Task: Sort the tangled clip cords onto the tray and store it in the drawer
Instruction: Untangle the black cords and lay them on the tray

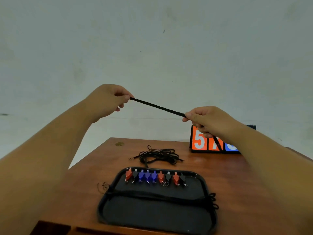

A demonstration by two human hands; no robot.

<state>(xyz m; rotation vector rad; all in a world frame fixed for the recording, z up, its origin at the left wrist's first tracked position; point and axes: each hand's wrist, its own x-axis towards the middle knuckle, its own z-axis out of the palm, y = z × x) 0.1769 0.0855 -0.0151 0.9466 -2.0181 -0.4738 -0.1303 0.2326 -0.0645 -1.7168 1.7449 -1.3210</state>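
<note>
My left hand [108,100] and my right hand [208,120] are raised above the table and pinch a black cord [157,106] stretched taut between them. Its tail hangs down below my right hand. On the table lies a black tray [118,212] with a row of several red, black and blue clips [155,178] along its far side. Straightened black cords [157,195] lie across the tray's middle, their ends looping over the right rim. A tangled pile of black cords [159,156] lies on the table beyond the tray.
The wooden table [245,192] carries a number board [201,141] with orange and blue digits at the back right. A small loose thread [102,186] lies left of the tray. A plain wall stands behind the table.
</note>
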